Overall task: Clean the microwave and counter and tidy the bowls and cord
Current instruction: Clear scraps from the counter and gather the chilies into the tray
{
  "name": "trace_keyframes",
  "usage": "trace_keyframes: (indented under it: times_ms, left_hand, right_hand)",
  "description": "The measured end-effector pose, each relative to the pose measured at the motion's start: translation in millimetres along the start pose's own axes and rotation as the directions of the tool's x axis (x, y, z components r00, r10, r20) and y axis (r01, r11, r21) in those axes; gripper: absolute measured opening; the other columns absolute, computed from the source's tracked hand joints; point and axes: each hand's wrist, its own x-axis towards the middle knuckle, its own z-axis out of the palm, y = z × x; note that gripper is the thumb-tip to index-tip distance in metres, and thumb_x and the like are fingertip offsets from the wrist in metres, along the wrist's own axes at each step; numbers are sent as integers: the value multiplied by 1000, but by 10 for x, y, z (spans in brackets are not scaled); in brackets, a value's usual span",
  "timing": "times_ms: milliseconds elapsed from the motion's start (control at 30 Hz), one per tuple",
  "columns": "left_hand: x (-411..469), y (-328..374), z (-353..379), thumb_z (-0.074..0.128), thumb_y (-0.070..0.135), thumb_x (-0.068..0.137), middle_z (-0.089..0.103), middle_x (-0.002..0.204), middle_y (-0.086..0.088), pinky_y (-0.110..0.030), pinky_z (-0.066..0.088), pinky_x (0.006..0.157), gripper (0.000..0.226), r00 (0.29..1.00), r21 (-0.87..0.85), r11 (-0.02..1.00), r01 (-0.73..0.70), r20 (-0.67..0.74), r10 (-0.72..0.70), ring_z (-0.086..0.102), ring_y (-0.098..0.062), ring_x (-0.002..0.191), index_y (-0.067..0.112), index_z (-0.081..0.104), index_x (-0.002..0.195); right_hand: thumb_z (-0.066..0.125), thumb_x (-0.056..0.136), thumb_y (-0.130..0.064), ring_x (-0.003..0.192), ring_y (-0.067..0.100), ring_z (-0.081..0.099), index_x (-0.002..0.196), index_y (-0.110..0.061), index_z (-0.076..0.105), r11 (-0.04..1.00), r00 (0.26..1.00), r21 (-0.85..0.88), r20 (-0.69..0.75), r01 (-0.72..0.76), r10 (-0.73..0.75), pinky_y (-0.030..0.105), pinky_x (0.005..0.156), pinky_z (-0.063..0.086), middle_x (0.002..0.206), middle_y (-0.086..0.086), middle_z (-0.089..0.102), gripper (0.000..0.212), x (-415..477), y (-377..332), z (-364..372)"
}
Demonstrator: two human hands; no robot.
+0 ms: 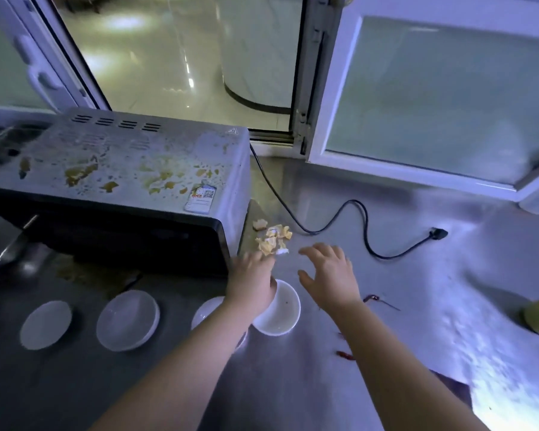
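The microwave (115, 188) blocks the far left of the counter (433, 306). Its front stands close behind a row of bowls (128, 320) along the near left. Peel scraps (273, 239) lie just beside its right side. The cord (324, 225) loops flat across the middle to its plug (437, 234). An open window sash (433, 104) overhangs the far right corner. Bare steel lies between the cord and the near edge, broken only by small red scraps (375, 298).

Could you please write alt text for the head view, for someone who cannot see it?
A person's left hand and right hand reach toward yellow food scraps beside a stained microwave on a steel counter. White bowls sit nearby; an unplugged black cord lies to the right.
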Motion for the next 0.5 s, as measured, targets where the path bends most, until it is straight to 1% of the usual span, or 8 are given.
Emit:
trace_keyframes:
  times_ms: [100, 167, 233, 300, 367, 500]
  left_hand:
    - [139, -143, 146, 53, 17, 81, 57, 110, -2, -37, 36, 82, 37, 996, -21, 996, -86, 36, 87, 51, -28, 101, 20, 58, 118]
    - [268, -227, 245, 54, 16, 79, 56, 112, -2, -37, 39, 82, 43, 991, -22, 992, -128, 46, 129, 52, -28, 100, 22, 57, 122]
    - [397, -286, 364, 56, 18, 76, 55, 118, 0, -37, 41, 81, 54, 986, -25, 988, -155, 57, 156, 52, -28, 101, 27, 54, 129]
    - [524, -319, 492, 58, 23, 76, 48, 133, 2, -38, 41, 87, 60, 983, -39, 987, -153, 94, 156, 49, -29, 109, 33, 49, 135]
    - [665, -345, 637, 60, 32, 78, 37, 146, 5, -40, 40, 94, 61, 979, -38, 990, -135, 148, 140, 43, -29, 119, 36, 44, 137]
    - [922, -365, 885, 59, 45, 81, 18, 158, 2, -47, 34, 105, 74, 971, -7, 994, -110, 214, 109, 22, -31, 139, 37, 27, 147]
  right_hand:
    - [70, 81, -24, 111, 32, 50, 120, -21, 63, 996, 996, -2, -16, -93, 93, 42, 89, 39, 119, 4, 60, 39, -3, -78, 181]
    - [71, 80, -23, 110, 33, 51, 119, -20, 64, 990, 990, -8, -15, -141, 140, 43, 88, 41, 117, 4, 61, 39, 12, -90, 281]
    - [71, 80, -23, 109, 33, 52, 118, -19, 65, 984, 984, -21, -21, -175, 174, 43, 87, 41, 116, 4, 61, 39, 46, -67, 346]
    - [69, 81, -23, 110, 33, 51, 119, -19, 64, 980, 980, -29, -12, -197, 196, 42, 89, 40, 118, 4, 60, 38, 103, -32, 390]
    - [67, 84, -24, 112, 32, 49, 121, -20, 63, 977, 977, -26, 0, -212, 212, 41, 91, 37, 121, 4, 59, 38, 187, 19, 429]
    - [66, 84, -25, 113, 31, 49, 122, -20, 63, 977, 977, -11, 28, -211, 211, 41, 92, 37, 122, 4, 59, 38, 358, 152, 512]
